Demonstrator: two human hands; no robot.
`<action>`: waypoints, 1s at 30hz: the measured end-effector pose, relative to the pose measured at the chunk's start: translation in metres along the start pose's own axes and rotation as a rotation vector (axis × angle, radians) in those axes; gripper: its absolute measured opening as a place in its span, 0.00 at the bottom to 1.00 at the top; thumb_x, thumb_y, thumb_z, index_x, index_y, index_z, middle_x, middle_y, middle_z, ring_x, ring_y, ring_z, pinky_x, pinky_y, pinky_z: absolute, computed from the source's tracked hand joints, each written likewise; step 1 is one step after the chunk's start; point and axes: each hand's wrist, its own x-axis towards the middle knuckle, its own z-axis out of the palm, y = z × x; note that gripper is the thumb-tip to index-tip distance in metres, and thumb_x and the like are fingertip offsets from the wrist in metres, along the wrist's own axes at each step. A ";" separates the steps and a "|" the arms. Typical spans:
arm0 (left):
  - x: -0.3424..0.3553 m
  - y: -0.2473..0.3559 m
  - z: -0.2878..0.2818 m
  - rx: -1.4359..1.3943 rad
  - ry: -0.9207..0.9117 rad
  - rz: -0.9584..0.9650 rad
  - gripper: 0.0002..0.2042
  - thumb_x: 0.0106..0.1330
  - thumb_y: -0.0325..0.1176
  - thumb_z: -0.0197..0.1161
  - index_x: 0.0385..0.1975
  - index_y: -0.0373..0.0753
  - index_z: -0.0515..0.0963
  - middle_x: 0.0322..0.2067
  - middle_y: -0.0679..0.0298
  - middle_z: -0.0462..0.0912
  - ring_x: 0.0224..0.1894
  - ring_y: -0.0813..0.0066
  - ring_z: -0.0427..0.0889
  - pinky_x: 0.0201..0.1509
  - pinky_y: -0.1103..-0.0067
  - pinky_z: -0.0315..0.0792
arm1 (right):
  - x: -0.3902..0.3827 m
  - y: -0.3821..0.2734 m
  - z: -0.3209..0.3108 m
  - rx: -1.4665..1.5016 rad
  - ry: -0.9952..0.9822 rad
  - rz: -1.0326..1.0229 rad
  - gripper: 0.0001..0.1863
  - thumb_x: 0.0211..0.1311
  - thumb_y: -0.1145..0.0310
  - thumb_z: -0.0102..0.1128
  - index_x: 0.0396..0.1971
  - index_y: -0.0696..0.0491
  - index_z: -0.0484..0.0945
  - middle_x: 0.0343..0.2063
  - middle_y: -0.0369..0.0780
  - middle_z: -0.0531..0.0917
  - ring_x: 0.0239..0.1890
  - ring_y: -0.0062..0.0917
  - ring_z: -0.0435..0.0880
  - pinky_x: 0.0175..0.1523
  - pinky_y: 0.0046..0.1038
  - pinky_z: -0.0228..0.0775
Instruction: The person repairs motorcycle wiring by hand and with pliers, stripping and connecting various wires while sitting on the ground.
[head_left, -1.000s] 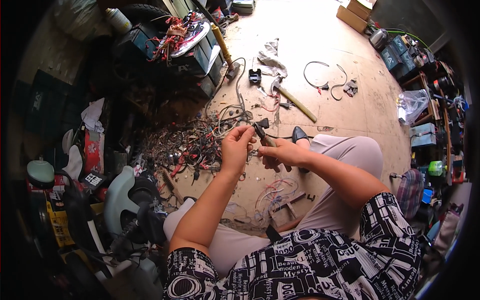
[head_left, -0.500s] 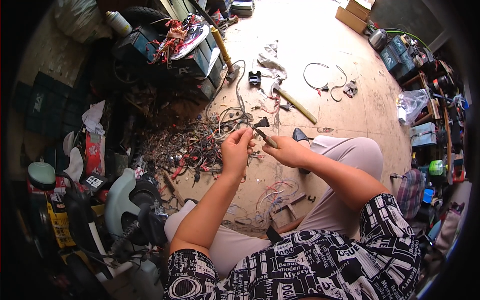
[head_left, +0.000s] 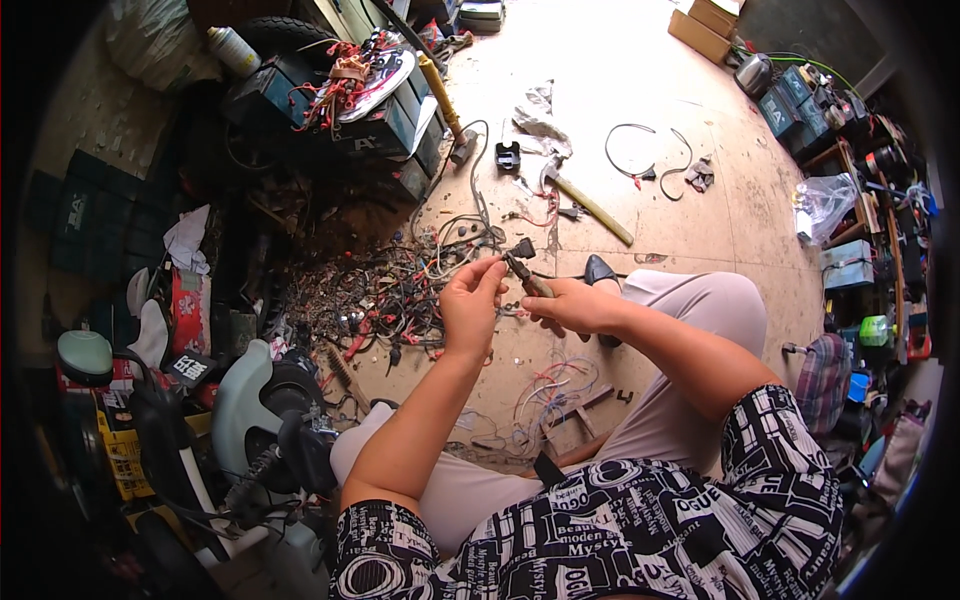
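Note:
My left hand (head_left: 470,297) is closed in a pinch at the near end of a small black plug (head_left: 523,248). Its fingertips hide the exact spot they grip. In my right hand (head_left: 572,305) is a pair of pliers (head_left: 536,284) with worn handles. The jaws point up and left, right beside my left fingertips and the plug. Whether they bite on it I cannot tell. Below and beyond my left hand lies a heap of tangled cables and connectors (head_left: 400,290).
A hammer (head_left: 595,210) lies on the floor ahead, near a black plastic part (head_left: 508,156) and a crumpled bag (head_left: 540,115). Loose cable (head_left: 630,128) curls farther right. Batteries with red wires (head_left: 375,85) stand at far left. Thin wires (head_left: 550,395) lie between my legs.
The pliers have turned a little, with their jaws now closer to my left fingertips. My right hand's lower fingers have spread from the handles. The black plug has tilted and shifted slightly.

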 end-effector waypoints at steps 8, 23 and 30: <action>-0.004 0.001 0.000 0.075 0.033 0.053 0.07 0.62 0.29 0.63 0.38 0.34 0.80 0.26 0.70 0.80 0.25 0.87 0.74 0.26 0.89 0.66 | -0.005 -0.002 0.006 -0.111 0.123 -0.043 0.26 0.63 0.48 0.50 0.29 0.61 0.73 0.19 0.43 0.77 0.21 0.30 0.77 0.28 0.33 0.69; 0.001 0.005 -0.003 -0.035 0.024 -0.018 0.07 0.63 0.28 0.62 0.37 0.33 0.79 0.28 0.69 0.81 0.25 0.86 0.74 0.27 0.89 0.67 | -0.016 -0.020 0.006 0.004 0.121 -0.039 0.23 0.64 0.49 0.49 0.26 0.58 0.72 0.17 0.36 0.75 0.18 0.21 0.76 0.23 0.25 0.69; 0.007 0.001 -0.006 -0.040 -0.085 -0.166 0.08 0.65 0.29 0.61 0.39 0.34 0.78 0.29 0.67 0.81 0.27 0.84 0.76 0.29 0.88 0.70 | 0.001 -0.004 -0.007 -0.276 0.402 -0.063 0.26 0.64 0.47 0.46 0.35 0.58 0.77 0.22 0.50 0.80 0.25 0.41 0.81 0.36 0.39 0.72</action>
